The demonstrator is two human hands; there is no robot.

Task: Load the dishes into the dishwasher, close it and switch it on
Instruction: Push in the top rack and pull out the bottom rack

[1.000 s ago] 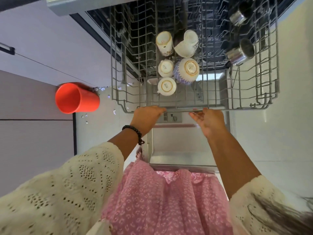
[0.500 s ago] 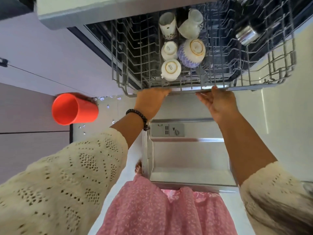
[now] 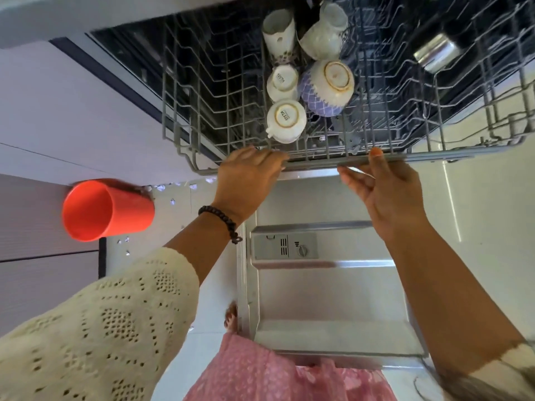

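While the ribbed steel door [image 3: 327,299] lies open below, the left hand [image 3: 246,180] curls over the wire rack [image 3: 202,117] front rail and the right hand [image 3: 388,189] touches it with loosely spread fingers. Glazed cups [image 3: 286,120], a patterned bowl [image 3: 330,88] and a steel tumbler [image 3: 437,53] sit farther inside.

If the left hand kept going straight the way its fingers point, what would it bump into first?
The left hand already touches the rack's front rail. Straight past it, the nearest thing is probably the upside-down white cup, though depth is hard to judge.
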